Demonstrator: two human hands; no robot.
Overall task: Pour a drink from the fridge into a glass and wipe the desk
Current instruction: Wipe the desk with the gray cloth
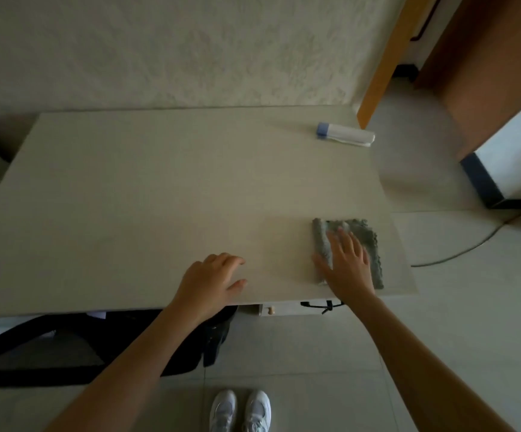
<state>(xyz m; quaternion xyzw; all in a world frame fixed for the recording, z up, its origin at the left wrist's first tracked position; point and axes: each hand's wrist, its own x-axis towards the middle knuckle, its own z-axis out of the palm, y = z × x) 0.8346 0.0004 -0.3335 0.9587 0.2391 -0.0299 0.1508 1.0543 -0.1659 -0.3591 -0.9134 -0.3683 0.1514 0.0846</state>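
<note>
Dim, soft, wide-angle edge distortion

The right hand (348,263) is pressing flat on a grey cloth (351,244) with its fingers spread, near the front right corner of the pale desk (159,188). The left hand (210,283) is resting on the desk at its front edge, fingers loosely bent, holding nothing, well apart from the cloth. A white roll with a blue end (344,134) is lying on its side near the back right corner. A dark chair (66,350) is standing under the front edge at the left. A pair of white shoes (240,411) is showing on the tiled floor, and a grey cable (458,252) is trailing across the floor to the right of the desk
</note>
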